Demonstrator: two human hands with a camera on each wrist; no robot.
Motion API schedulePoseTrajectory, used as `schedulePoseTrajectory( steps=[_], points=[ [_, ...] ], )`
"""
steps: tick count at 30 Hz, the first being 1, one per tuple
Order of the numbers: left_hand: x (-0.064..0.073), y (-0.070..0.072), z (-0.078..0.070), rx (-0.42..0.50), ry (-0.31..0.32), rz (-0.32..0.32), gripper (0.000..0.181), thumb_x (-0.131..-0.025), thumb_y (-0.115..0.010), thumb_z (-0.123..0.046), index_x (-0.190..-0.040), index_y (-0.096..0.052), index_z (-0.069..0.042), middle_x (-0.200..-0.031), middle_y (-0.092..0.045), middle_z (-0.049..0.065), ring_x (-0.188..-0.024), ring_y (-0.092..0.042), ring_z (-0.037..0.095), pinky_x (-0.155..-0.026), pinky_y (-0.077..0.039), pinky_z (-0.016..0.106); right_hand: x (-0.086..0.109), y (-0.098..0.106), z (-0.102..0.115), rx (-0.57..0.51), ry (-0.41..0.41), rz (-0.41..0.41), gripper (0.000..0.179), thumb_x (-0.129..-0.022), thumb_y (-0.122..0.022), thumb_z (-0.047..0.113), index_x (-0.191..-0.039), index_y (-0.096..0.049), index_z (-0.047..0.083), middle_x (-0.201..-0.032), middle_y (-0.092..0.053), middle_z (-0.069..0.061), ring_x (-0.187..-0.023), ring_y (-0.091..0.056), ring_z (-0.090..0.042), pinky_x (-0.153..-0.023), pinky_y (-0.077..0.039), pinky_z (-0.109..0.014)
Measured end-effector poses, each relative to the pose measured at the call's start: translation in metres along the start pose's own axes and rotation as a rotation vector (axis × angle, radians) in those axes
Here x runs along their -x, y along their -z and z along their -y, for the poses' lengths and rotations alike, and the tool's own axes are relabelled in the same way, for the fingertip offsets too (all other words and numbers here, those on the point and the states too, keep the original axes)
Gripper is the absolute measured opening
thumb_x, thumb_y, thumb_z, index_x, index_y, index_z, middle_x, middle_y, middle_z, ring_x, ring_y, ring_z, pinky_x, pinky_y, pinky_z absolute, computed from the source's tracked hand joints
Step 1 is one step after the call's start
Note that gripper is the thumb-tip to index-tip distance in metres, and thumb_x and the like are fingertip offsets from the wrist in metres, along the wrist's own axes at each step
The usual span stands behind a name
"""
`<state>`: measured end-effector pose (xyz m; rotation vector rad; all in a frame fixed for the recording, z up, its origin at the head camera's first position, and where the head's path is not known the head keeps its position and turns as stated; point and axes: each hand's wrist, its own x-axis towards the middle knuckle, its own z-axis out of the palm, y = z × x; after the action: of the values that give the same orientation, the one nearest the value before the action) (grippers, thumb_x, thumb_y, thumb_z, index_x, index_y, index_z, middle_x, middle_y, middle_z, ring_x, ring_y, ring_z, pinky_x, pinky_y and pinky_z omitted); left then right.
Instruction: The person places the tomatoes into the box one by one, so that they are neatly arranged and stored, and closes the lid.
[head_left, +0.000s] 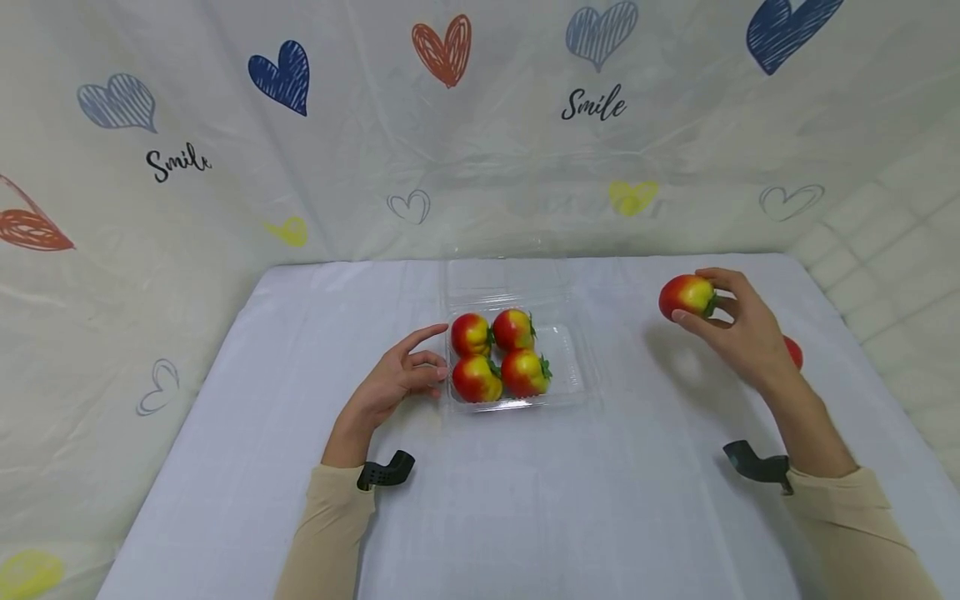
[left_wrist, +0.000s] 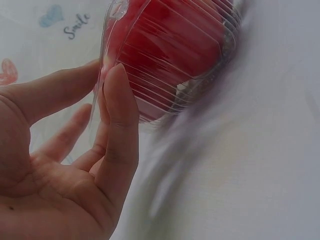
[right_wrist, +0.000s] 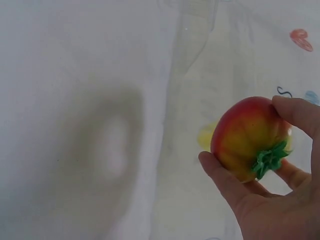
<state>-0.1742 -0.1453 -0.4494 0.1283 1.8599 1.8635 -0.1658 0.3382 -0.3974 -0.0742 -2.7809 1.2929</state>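
Observation:
A clear plastic clamshell box [head_left: 558,354] stands on the table with its lid open towards the back. Several red-and-yellow tomatoes [head_left: 527,372] with green leaf tops sit in its left part. My left hand [head_left: 393,377] is at the box's left side, thumb and fingers on its rim, as the left wrist view also shows. To the right, my right hand [head_left: 738,329] pinches another tomato [right_wrist: 250,135] between thumb and fingers, raised above the table, its green top turned towards the palm. One more red tomato [head_left: 793,352] lies partly hidden behind my right wrist.
A white cloth covers the table [head_left: 525,508]. Behind it and to the left hangs a pale curtain [head_left: 495,142] printed with hearts and "Smile". White tiles [head_left: 900,275] show at the right edge. A dark wrist mount [head_left: 386,471] sits on each forearm.

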Motion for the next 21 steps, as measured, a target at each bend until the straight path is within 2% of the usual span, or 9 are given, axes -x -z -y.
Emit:
schedulePoseTrajectory(
  steps=[9,18,21],
  points=[
    [0.0,0.001,0.001,0.002,-0.003,-0.003,0.069,-0.098,-0.071,-0.01,-0.159,-0.041,-0.026,-0.1,-0.067,0.001,-0.081,-0.066,0.014,-0.074,-0.063,0.027,-0.001,-0.006,0.003,0.0,0.006,-0.003,0.079,-0.096,-0.073,0.042,-0.158,-0.032,0.015,-0.162,-0.034,-0.017,-0.14,-0.044,-0.046,-0.073,-0.04,0.002],
    [0.001,-0.001,-0.001,0.002,0.0,-0.006,0.07,-0.098,-0.071,-0.011,-0.159,-0.041,-0.025,-0.101,-0.067,0.001,-0.082,-0.066,0.014,-0.074,-0.063,0.027,0.002,-0.016,0.009,0.005,0.059,0.034,0.071,-0.097,-0.073,0.039,-0.159,-0.04,0.031,-0.161,-0.038,-0.015,-0.139,-0.045,-0.048,-0.075,-0.039,0.002],
    [0.001,-0.001,-0.001,0.0,-0.001,-0.008,0.069,-0.098,-0.071,-0.011,-0.159,-0.041,-0.026,-0.1,-0.067,0.002,-0.082,-0.066,0.014,-0.073,-0.063,0.027,0.003,-0.02,0.01,0.005,0.08,0.047,0.068,-0.097,-0.074,0.037,-0.157,-0.043,0.032,-0.159,-0.038,-0.015,-0.14,-0.042,-0.047,-0.076,-0.04,0.001]
  ],
)
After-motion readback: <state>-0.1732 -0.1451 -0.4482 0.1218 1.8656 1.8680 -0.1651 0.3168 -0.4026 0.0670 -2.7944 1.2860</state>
